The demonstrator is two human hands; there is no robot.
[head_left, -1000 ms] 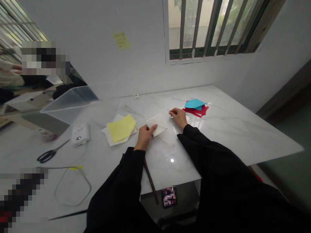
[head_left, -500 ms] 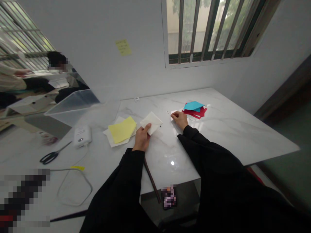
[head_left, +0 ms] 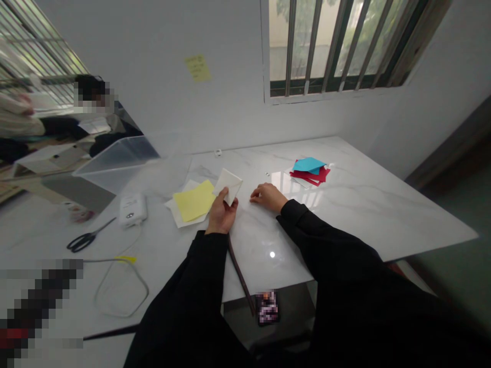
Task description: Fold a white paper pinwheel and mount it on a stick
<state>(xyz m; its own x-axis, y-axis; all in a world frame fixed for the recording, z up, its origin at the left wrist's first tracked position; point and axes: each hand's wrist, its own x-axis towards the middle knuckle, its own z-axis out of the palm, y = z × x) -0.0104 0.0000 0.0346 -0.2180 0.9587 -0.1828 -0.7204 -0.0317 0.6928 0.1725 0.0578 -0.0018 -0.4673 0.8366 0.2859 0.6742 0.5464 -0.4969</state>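
My left hand (head_left: 222,214) grips a small white envelope (head_left: 228,181), thumb on its front, raised a little above the table and tilted. Just right of it, my right hand (head_left: 269,198) is low over the white marbled table (head_left: 345,204). Its fingertips are pinched together, and whatever may be between them is hidden. Left of my left hand, a yellow sheet (head_left: 194,201) lies on white paper (head_left: 174,212). Beyond my right hand, a blue paper piece (head_left: 309,165) rests on red ones (head_left: 322,176). Tiny shiny bits (head_left: 267,174) lie behind my right hand.
On the left are scissors (head_left: 82,241), a white device (head_left: 132,209) with a cable (head_left: 146,286), and a clear plastic bin (head_left: 111,163). A brown strip (head_left: 241,276) hangs over the front edge. A yellow note (head_left: 198,68) is on the wall. A person (head_left: 92,97) sits far left.
My right hand has moved left and nearer to me, to where a small dark bit lay on the table. The left hand has shifted slightly left, turning the envelope.
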